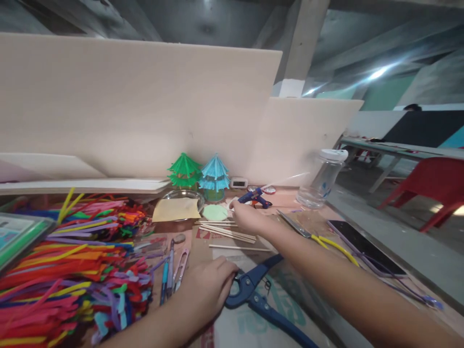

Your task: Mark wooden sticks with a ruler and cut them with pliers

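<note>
At right hand [248,218]: fingers bent together, tips partly hidden; cannot tell whether closed on anything or empty. Just left of those tips: pale green, round, flat disc [215,212], material unclear. Just beyond the same tips: dark blue glue gun with a clear rod [250,195], angled away to the right; contact not resolvable. Farther beyond the disc: bright green, tiered, cone-shaped model [184,170] and light blue, tiered, cone-shaped model [214,175], side by side.

Between the two grips: several pale, thin, straight wooden sticks [227,234], long axes roughly left to right, oblique to right forearm [315,268].

At left hand [208,285]: fingers bent at hooked head of dark blue, two-handled cutting tool [255,300]; underside hidden, so cannot tell whether gripping or merely resting. Handles spread apart, rightward from that grip.

Key relation, as judged: disc directly off right fingertips, to their left; right hand clearly nearer, left hand well back on the near side.
</note>
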The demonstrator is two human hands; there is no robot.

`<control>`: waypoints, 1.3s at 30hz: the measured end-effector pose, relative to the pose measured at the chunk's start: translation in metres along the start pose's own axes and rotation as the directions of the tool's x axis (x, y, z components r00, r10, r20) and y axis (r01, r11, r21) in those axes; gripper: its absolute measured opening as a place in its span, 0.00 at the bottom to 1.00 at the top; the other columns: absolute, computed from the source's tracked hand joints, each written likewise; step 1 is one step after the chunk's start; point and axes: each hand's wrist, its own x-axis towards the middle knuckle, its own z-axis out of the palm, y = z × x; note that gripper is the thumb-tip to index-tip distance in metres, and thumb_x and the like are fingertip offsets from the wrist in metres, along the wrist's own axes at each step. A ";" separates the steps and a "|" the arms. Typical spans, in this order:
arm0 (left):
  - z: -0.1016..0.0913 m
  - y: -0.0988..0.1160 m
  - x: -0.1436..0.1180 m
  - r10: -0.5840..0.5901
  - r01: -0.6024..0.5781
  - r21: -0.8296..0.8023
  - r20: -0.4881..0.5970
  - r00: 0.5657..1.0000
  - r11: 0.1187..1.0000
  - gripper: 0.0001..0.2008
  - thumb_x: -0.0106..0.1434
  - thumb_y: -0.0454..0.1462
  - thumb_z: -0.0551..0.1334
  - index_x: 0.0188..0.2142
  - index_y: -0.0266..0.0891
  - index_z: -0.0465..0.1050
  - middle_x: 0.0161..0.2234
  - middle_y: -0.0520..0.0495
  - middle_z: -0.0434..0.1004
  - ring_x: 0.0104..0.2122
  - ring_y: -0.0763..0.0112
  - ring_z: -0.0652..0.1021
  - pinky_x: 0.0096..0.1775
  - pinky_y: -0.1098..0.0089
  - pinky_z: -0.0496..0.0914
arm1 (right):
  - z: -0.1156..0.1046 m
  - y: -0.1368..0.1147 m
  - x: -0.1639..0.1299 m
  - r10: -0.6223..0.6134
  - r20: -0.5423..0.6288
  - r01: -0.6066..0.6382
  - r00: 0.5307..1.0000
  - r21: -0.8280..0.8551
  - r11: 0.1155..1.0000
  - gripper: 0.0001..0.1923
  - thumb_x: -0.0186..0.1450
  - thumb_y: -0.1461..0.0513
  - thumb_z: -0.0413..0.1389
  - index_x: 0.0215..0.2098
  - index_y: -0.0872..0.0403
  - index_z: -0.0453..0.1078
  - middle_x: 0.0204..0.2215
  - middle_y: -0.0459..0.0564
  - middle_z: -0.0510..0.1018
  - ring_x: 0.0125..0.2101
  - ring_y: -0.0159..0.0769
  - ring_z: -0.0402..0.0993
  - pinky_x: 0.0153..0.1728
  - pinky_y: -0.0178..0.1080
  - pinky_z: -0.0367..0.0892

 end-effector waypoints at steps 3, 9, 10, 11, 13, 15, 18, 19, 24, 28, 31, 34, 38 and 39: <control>0.002 -0.002 -0.002 -0.003 0.003 0.013 0.014 1.000 1.000 0.15 0.66 0.32 0.49 0.44 0.42 0.73 0.38 0.45 0.79 0.39 0.61 0.80 0.39 0.65 0.72 | 0.004 -0.015 0.034 0.094 0.046 -0.094 0.994 -0.005 0.996 0.18 0.68 0.57 0.55 0.53 0.56 0.66 0.50 0.54 0.72 0.45 0.40 0.73 0.44 0.47 0.72; 0.006 -0.003 -0.002 0.022 -0.022 -0.002 0.022 1.000 1.000 0.13 0.65 0.31 0.50 0.41 0.41 0.73 0.37 0.45 0.79 0.37 0.60 0.79 0.37 0.65 0.72 | 0.015 -0.022 0.065 0.198 -0.016 -0.199 0.980 -0.017 0.980 0.18 0.68 0.57 0.55 0.54 0.56 0.66 0.50 0.54 0.72 0.46 0.41 0.73 0.45 0.48 0.72; 0.007 -0.003 -0.002 0.026 -0.026 -0.012 0.021 0.999 1.000 0.13 0.65 0.30 0.50 0.41 0.41 0.73 0.37 0.44 0.79 0.37 0.60 0.79 0.37 0.64 0.72 | 0.017 -0.023 0.067 0.198 -0.022 -0.198 0.980 -0.016 0.980 0.18 0.68 0.57 0.55 0.54 0.56 0.66 0.50 0.54 0.72 0.46 0.41 0.73 0.45 0.48 0.72; 0.007 -0.003 -0.002 0.028 -0.027 -0.026 0.020 0.999 0.999 0.14 0.65 0.30 0.50 0.41 0.40 0.73 0.37 0.44 0.79 0.37 0.60 0.79 0.37 0.64 0.72 | 0.019 -0.024 0.068 0.192 -0.024 -0.193 0.981 -0.013 0.981 0.18 0.68 0.57 0.55 0.53 0.55 0.66 0.50 0.54 0.72 0.46 0.41 0.73 0.45 0.48 0.72; 0.007 -0.004 -0.003 0.026 -0.025 -0.063 0.015 1.000 0.998 0.14 0.64 0.30 0.50 0.41 0.40 0.74 0.37 0.43 0.79 0.38 0.59 0.79 0.38 0.63 0.72 | 0.019 -0.025 0.066 0.169 -0.015 -0.169 0.986 -0.001 0.986 0.17 0.68 0.57 0.55 0.53 0.55 0.66 0.50 0.54 0.72 0.46 0.40 0.73 0.45 0.48 0.72; 0.007 -0.004 -0.003 0.016 -0.016 -0.114 0.004 1.000 0.993 0.15 0.65 0.31 0.49 0.42 0.40 0.74 0.38 0.41 0.79 0.38 0.57 0.79 0.38 0.61 0.72 | 0.014 -0.024 0.059 0.133 -0.002 -0.133 0.991 0.018 0.991 0.17 0.68 0.57 0.55 0.53 0.55 0.67 0.50 0.53 0.72 0.46 0.40 0.73 0.45 0.47 0.72; 0.006 -0.003 -0.004 -0.026 0.018 -0.225 -0.036 0.999 0.974 0.17 0.65 0.32 0.49 0.46 0.38 0.74 0.40 0.38 0.79 0.41 0.53 0.79 0.42 0.55 0.72 | 0.000 -0.015 0.033 0.068 -0.008 -0.067 0.998 0.063 0.996 0.15 0.68 0.57 0.55 0.50 0.55 0.68 0.49 0.53 0.73 0.45 0.39 0.73 0.45 0.46 0.71; 0.006 -0.002 -0.003 -0.051 0.034 -0.272 -0.056 0.997 0.962 0.18 0.64 0.32 0.49 0.47 0.38 0.73 0.42 0.37 0.79 0.42 0.53 0.78 0.44 0.54 0.71 | -0.006 -0.011 0.021 0.044 -0.017 -0.042 0.999 0.081 0.996 0.12 0.69 0.58 0.54 0.48 0.55 0.70 0.46 0.52 0.75 0.44 0.38 0.74 0.45 0.46 0.70; 0.003 -0.004 0.001 -0.211 0.103 -0.546 -0.138 0.968 0.831 0.18 0.66 0.36 0.46 0.45 0.36 0.73 0.41 0.38 0.79 0.43 0.57 0.77 0.47 0.57 0.69 | -0.024 0.015 -0.057 -0.048 -0.051 0.056 0.998 0.168 0.984 0.09 0.67 0.62 0.52 0.41 0.54 0.74 0.37 0.50 0.80 0.37 0.37 0.75 0.39 0.38 0.67; -0.003 -0.008 0.010 -0.301 0.108 -0.764 -0.116 0.947 0.636 0.21 0.67 0.46 0.47 0.47 0.39 0.72 0.36 0.43 0.79 0.37 0.62 0.77 0.42 0.60 0.71 | -0.025 0.032 -0.110 -0.054 -0.037 0.062 0.998 0.305 0.950 0.13 0.67 0.59 0.49 0.40 0.54 0.74 0.36 0.50 0.81 0.34 0.37 0.75 0.36 0.37 0.66; -0.014 -0.002 0.019 -0.294 0.098 -0.898 -0.036 0.955 0.429 0.24 0.67 0.50 0.47 0.51 0.38 0.70 0.36 0.42 0.80 0.36 0.62 0.79 0.41 0.62 0.72 | -0.027 0.030 -0.131 -0.069 -0.005 0.064 0.998 0.451 0.890 0.16 0.67 0.55 0.48 0.38 0.54 0.75 0.33 0.50 0.81 0.33 0.37 0.74 0.34 0.37 0.65; -0.026 0.015 0.025 -0.229 0.075 -0.967 0.017 0.973 0.243 0.24 0.67 0.49 0.48 0.52 0.39 0.71 0.45 0.39 0.79 0.49 0.60 0.76 0.50 0.60 0.69 | -0.031 0.013 -0.137 -0.135 0.067 0.066 0.989 0.612 0.788 0.19 0.67 0.53 0.48 0.34 0.56 0.75 0.28 0.50 0.79 0.27 0.35 0.72 0.30 0.36 0.64; -0.037 0.039 0.026 -0.180 0.101 -0.988 0.079 0.981 0.118 0.25 0.66 0.50 0.51 0.56 0.39 0.68 0.54 0.36 0.73 0.48 0.55 0.77 0.42 0.60 0.74 | -0.031 -0.019 -0.137 -0.221 0.141 -0.005 0.965 0.852 0.524 0.14 0.64 0.54 0.53 0.32 0.55 0.74 0.27 0.48 0.78 0.20 0.29 0.66 0.23 0.33 0.63; -0.038 0.044 0.025 -0.176 0.120 -0.987 0.099 0.979 0.109 0.26 0.66 0.50 0.51 0.57 0.40 0.66 0.56 0.35 0.72 0.44 0.56 0.78 0.36 0.62 0.75 | -0.030 -0.025 -0.137 -0.236 0.156 -0.027 0.959 0.881 0.472 0.12 0.62 0.55 0.55 0.31 0.55 0.73 0.26 0.46 0.77 0.20 0.28 0.66 0.22 0.32 0.63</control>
